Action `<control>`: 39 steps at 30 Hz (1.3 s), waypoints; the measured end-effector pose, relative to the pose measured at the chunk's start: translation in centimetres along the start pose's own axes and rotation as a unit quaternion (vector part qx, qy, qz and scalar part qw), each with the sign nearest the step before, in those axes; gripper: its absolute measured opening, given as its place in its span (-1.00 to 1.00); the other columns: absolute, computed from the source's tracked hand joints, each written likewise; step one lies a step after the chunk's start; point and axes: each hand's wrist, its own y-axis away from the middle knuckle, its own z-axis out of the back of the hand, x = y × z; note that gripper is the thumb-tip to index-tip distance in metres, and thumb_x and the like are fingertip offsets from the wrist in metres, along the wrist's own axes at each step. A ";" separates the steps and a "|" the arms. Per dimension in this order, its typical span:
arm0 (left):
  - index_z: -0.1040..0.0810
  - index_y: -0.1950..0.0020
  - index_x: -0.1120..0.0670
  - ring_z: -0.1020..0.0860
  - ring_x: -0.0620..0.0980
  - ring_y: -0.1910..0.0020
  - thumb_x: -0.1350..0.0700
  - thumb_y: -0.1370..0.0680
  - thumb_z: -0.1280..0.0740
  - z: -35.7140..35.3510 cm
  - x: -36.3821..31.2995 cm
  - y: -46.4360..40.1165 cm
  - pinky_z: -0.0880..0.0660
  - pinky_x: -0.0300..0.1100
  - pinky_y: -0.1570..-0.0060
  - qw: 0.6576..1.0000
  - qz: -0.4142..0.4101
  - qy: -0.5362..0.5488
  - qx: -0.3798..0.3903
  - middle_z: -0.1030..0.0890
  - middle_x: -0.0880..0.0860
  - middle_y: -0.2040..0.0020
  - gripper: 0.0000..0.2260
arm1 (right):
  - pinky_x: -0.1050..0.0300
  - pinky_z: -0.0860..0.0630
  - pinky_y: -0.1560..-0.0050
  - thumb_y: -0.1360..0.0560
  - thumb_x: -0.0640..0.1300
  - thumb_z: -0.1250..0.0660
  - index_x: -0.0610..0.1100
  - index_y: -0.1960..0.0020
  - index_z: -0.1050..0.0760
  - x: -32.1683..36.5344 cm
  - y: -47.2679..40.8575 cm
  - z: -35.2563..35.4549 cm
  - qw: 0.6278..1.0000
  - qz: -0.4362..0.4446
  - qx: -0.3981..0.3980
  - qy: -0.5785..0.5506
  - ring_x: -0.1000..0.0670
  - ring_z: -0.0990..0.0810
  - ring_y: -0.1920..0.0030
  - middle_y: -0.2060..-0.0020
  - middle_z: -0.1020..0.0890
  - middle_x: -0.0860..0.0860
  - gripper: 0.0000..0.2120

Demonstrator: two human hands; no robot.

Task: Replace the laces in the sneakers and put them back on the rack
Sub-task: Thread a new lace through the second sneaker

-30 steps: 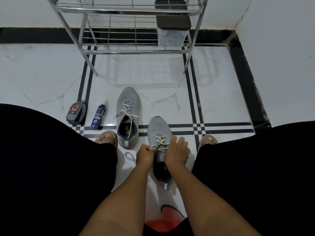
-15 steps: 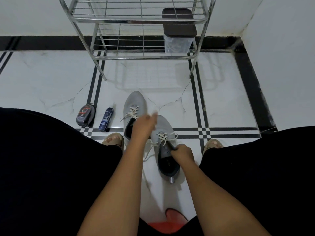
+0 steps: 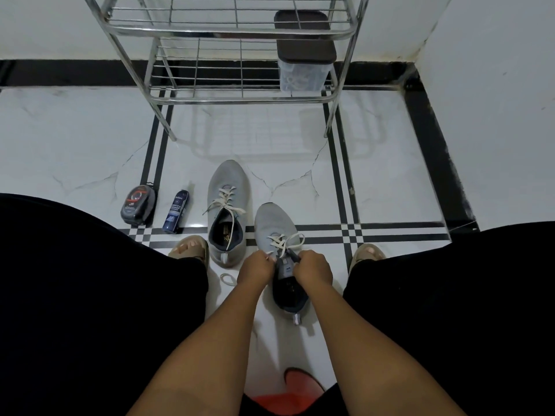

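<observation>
Two grey sneakers stand on the white tiled floor between my knees. The left sneaker point(image 3: 228, 187) has cream laces lying loose over its opening. The right sneaker point(image 3: 271, 219) is nearer to me, with cream laces point(image 3: 280, 241) crossed over its tongue. My left hand point(image 3: 256, 268) pinches a lace at the shoe's left side. My right hand point(image 3: 312, 267) grips the tongue and lace end on the right side. A loop of lace point(image 3: 227, 278) lies on the floor left of my left hand. The metal shoe rack point(image 3: 234, 31) stands beyond the shoes.
A clear box with a dark lid point(image 3: 303, 52) sits on the rack's lower shelf at the right. A round dark shoe-polish case point(image 3: 138, 205) and a small blue spray can point(image 3: 176, 211) lie left of the shoes. A wall corner rises at the right. A red object point(image 3: 295, 391) sits beneath my arms.
My left hand has come back from beside the left sneaker down to the right sneaker's laces. My right hand has shifted up to the tongue. The view has tilted slightly.
</observation>
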 end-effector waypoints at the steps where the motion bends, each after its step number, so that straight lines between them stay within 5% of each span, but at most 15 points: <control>1: -0.57 -0.01 0.25 -0.57 0.23 -0.04 0.02 -0.61 -0.19 -0.1 -0.1 0.2 -0.45 -0.09 0.07 1.000 0.020 0.012 -0.002 -0.61 0.27 -0.03 -0.69 | 0.11 -0.47 0.10 -0.55 -0.15 -0.24 -0.14 -0.17 -0.56 -0.1 0.0 0.1 1.000 -0.009 -0.003 -0.006 -0.16 -0.59 -0.08 -0.08 -0.60 -0.13 -0.76; 3: -0.52 -0.17 0.29 -0.54 0.24 -0.15 0.10 -0.62 -0.17 0.0 0.3 0.4 -0.47 -0.07 -0.06 0.983 0.087 0.152 -0.050 -0.57 0.28 -0.16 -0.70 | 0.10 -0.46 0.10 -0.54 -0.14 -0.26 -0.17 -0.16 -0.55 -0.3 0.0 0.5 0.999 -0.036 -0.011 -0.028 -0.17 -0.59 -0.09 -0.09 -0.59 -0.14 -0.77; 5: -0.48 -0.26 0.30 -0.50 0.25 -0.24 0.12 -0.62 -0.13 0.6 1.3 0.7 -0.45 -0.02 -0.19 0.929 0.183 0.295 -0.130 -0.53 0.28 -0.24 -0.66 | 0.10 -0.47 0.11 -0.54 -0.15 -0.28 -0.19 -0.15 -0.54 -0.6 -0.1 0.9 0.996 -0.060 -0.020 -0.055 -0.19 -0.59 -0.09 -0.09 -0.59 -0.15 -0.78; 8: -0.44 -0.33 0.29 -0.46 0.23 -0.30 0.05 -0.61 -0.18 1.9 3.2 0.7 -0.39 -0.02 -0.25 0.861 0.308 0.359 -0.184 -0.49 0.24 -0.31 -0.60 | 0.12 -0.44 0.14 -0.53 -0.16 -0.29 -0.21 -0.12 -0.54 -0.6 -0.2 1.2 0.993 -0.082 -0.021 -0.078 -0.20 -0.58 -0.09 -0.09 -0.60 -0.16 -0.79; 10: -0.41 -0.37 0.27 -0.46 0.20 -0.31 0.07 -0.60 -0.20 1.9 3.6 0.8 -0.41 -0.05 -0.22 0.895 0.306 0.305 -0.109 -0.48 0.20 -0.33 -0.60 | 0.12 -0.43 0.14 -0.53 -0.16 -0.29 -0.22 -0.12 -0.54 -0.6 -0.3 1.2 0.992 -0.087 -0.017 -0.088 -0.21 -0.58 -0.08 -0.09 -0.59 -0.17 -0.79; 12: -0.41 -0.40 0.19 -0.49 0.15 -0.28 0.07 -0.53 -0.23 0.7 4.3 0.8 -0.45 -0.05 -0.22 0.951 0.286 0.114 0.022 -0.50 0.15 -0.33 -0.55 | 0.12 -0.43 0.14 -0.53 -0.16 -0.28 -0.22 -0.12 -0.53 -0.5 -0.3 1.3 0.992 -0.088 -0.014 -0.090 -0.21 -0.58 -0.08 -0.09 -0.59 -0.17 -0.78; 14: -0.45 -0.37 0.14 -0.51 0.12 -0.26 0.05 -0.49 -0.20 -0.3 4.2 1.4 -0.44 -0.04 -0.23 0.963 0.250 -0.060 0.079 -0.51 0.12 -0.30 -0.55 | 0.12 -0.44 0.14 -0.53 -0.15 -0.27 -0.20 -0.12 -0.54 -0.5 -0.3 1.4 0.993 -0.085 -0.010 -0.085 -0.20 -0.58 -0.07 -0.09 -0.60 -0.16 -0.79; 18: -0.43 -0.29 0.05 -0.43 0.13 -0.28 0.10 -0.58 -0.15 -0.8 1.6 2.0 -0.39 0.01 -0.18 0.975 0.090 -0.182 -0.091 -0.45 0.11 -0.30 -0.71 | 0.12 -0.44 0.14 -0.53 -0.13 -0.28 -0.17 -0.13 -0.54 -0.2 -0.3 1.3 0.994 -0.081 -0.003 -0.069 -0.18 -0.59 -0.07 -0.09 -0.60 -0.13 -0.79; 20: -0.46 -0.24 0.09 -0.44 0.17 -0.23 0.06 -0.62 -0.12 -0.9 0.4 1.0 -0.41 0.01 -0.10 0.977 -0.006 -0.176 -0.121 -0.47 0.16 -0.24 -0.74 | 0.12 -0.45 0.13 -0.53 -0.13 -0.28 -0.16 -0.14 -0.53 -0.2 -0.3 1.3 0.995 -0.079 0.002 -0.064 -0.17 -0.59 -0.08 -0.09 -0.59 -0.13 -0.78; 25: -0.46 -0.17 0.08 -0.47 0.17 -0.16 0.07 -0.62 -0.13 -1.0 0.2 -0.6 -0.42 0.01 -0.04 0.985 -0.046 -0.164 -0.040 -0.52 0.14 -0.17 -0.81 | 0.11 -0.45 0.09 -0.54 -0.11 -0.27 -0.15 -0.15 -0.52 -0.2 -0.3 1.4 0.996 -0.074 -0.002 -0.056 -0.17 -0.57 -0.11 -0.11 -0.59 -0.12 -0.77; 28: -0.46 -0.15 0.06 -0.49 0.18 -0.13 0.09 -0.61 -0.12 -1.4 1.2 -0.7 -0.42 0.01 0.00 0.985 -0.036 -0.159 -0.059 -0.52 0.12 -0.14 -0.81 | 0.12 -0.43 0.12 -0.53 -0.13 -0.28 -0.16 -0.15 -0.53 -0.3 -0.3 1.3 0.996 -0.075 -0.003 -0.057 -0.18 -0.57 -0.11 -0.11 -0.58 -0.13 -0.78; 34: -0.43 -0.10 0.08 -0.51 0.17 -0.05 -0.04 -0.56 -0.10 -0.8 1.0 -1.0 -0.43 0.01 -0.09 0.998 0.059 0.018 -0.025 -0.56 0.13 -0.04 -0.74 | 0.13 -0.42 0.14 -0.54 -0.11 -0.29 -0.15 -0.15 -0.52 -0.4 -0.4 1.4 0.995 -0.077 0.002 -0.055 -0.16 -0.58 -0.09 -0.10 -0.59 -0.12 -0.78; 36: -0.44 -0.15 0.13 -0.50 0.20 -0.10 -0.06 -0.61 -0.04 -0.8 0.6 -1.3 -0.39 -0.01 -0.08 0.995 0.057 0.059 -0.052 -0.55 0.17 -0.10 -0.67 | 0.13 -0.42 0.13 -0.54 -0.11 -0.27 -0.15 -0.16 -0.52 -0.3 -0.4 1.4 0.996 -0.073 0.007 -0.047 -0.16 -0.58 -0.10 -0.11 -0.58 -0.12 -0.78; 39: -0.46 0.04 0.10 -0.54 0.18 -0.08 -0.09 -0.61 -0.19 -1.0 0.6 -2.3 -0.44 -0.03 -0.03 0.998 0.011 0.029 -0.056 -0.60 0.14 -0.05 -0.75 | 0.12 -0.42 0.10 -0.56 -0.12 -0.25 -0.15 -0.18 -0.51 -0.2 -0.3 1.4 0.997 -0.065 0.007 -0.032 -0.16 -0.57 -0.13 -0.13 -0.58 -0.12 -0.77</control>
